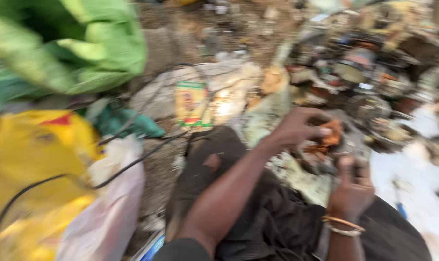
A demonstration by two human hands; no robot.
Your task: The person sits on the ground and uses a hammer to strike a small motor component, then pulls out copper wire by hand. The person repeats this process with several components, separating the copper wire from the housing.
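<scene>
While the view is badly motion-blurred, both hands show over the person's lap, w/ dark trousers [258, 212] beneath. Left hand [296, 128] is curled, fingers bent down onto a small orange-brown part [331, 136], prob. copper or rusted metal; thumb and fingertips seem to pinch it, but blur hides the exact contact. Right hand [351, 186], w/ bangles [344, 226] at the wrist, is closed round the lower edge of a greyish round piece [321, 162] that the orange part sits in or on; can't tell which.

Handling, as a judgement: the piece looks like scrap metal, so stiff, fairly heavy for its bulk, likely w/ sharp or greasy edges. Best hold is the outer rim w/ the right hand, braced on the thigh, while the left grips the orange bit low down, near its root. If it's wire, it will bend, not snap.

Around: a scrap heap [374, 77] beyond the hands, a yellow bag [33, 159] and green cloth [74, 46] at left, a black cable [127, 166] across the ground.
</scene>
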